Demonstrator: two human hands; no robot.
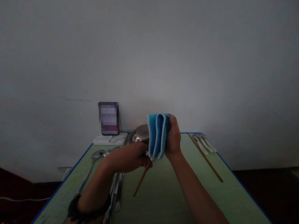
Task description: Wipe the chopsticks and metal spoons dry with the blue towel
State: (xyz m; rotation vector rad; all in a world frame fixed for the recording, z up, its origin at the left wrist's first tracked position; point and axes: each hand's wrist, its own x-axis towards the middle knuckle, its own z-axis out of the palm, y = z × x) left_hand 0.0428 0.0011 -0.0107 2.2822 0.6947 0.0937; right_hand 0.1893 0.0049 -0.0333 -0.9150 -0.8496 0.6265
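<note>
In front of me, above the table, my right hand (173,137) is closed around a folded blue cloth (153,135) with pale edging. My left hand (140,155), wearing a dark band at the wrist, is closed just left of the cloth and touches it or lies close against it. Out of the left fingers a brown wooden chopstick (140,183) slants down toward me; its upper part is hidden by the hand and cloth. A second chopstick (205,158) lies on the right side of the table.
Several white-handled forks (203,143) lie at the far right of the green table (161,199). Behind my left hand is a shiny metal bowl or lid (140,132). A screen device (109,119) stands on a white box (109,139). Metal spoons (98,154) and other silverware (118,193) lie left.
</note>
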